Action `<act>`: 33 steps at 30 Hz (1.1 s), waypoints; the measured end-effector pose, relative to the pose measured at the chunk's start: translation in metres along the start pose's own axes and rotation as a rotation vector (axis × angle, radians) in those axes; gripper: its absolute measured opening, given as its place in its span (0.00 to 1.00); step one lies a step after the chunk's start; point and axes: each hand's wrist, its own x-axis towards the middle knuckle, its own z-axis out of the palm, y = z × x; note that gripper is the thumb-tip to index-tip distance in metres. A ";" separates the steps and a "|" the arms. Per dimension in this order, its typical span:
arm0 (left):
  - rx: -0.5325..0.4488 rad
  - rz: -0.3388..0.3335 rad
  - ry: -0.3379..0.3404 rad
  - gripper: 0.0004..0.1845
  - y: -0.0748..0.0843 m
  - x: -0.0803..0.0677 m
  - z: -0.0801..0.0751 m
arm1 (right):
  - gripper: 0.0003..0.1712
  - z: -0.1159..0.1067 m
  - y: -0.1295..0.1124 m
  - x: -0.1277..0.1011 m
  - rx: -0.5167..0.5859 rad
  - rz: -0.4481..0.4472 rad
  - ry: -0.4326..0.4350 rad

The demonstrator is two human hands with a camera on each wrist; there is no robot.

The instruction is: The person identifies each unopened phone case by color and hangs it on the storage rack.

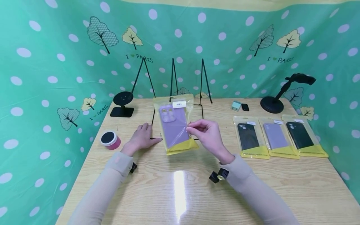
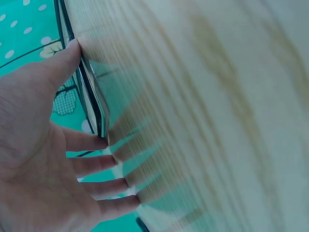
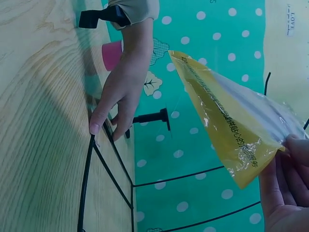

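Note:
My right hand (image 1: pixel 206 134) pinches the right edge of a clear-and-yellow bag holding a purple phone case (image 1: pixel 175 128). The bag hangs tilted in front of a black wire display stand (image 1: pixel 153 117), its white label near the top. In the right wrist view the bag's yellow lower end (image 3: pixel 227 130) with dark print faces the camera. My left hand (image 1: pixel 142 137) rests on the table by the stand's left base, fingers spread. The left wrist view shows its straight fingers (image 2: pixel 94 164) with tips on the wood and the thumb at the black wire.
Three bagged phone cases (image 1: pixel 268 137) lie side by side on the right of the table (image 1: pixel 213 197). Behind them are a small charger block (image 1: pixel 236 106) and a black stand (image 1: pixel 272 104). A pink tub (image 1: pixel 112 142) and another black stand (image 1: pixel 122 109) sit at left.

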 end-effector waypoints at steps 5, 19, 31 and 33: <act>-0.011 -0.001 0.001 0.43 0.000 0.000 -0.001 | 0.07 0.003 0.002 0.012 -0.023 0.031 0.036; -0.031 0.016 0.012 0.40 0.002 -0.001 -0.005 | 0.09 0.003 0.018 0.046 -0.117 -0.018 0.087; -0.026 0.010 0.007 0.47 -0.001 0.002 -0.001 | 0.09 0.000 0.022 0.071 -0.208 -0.014 0.142; -0.025 0.007 0.008 0.47 -0.001 0.002 -0.001 | 0.09 0.001 0.021 0.076 -0.225 -0.007 0.148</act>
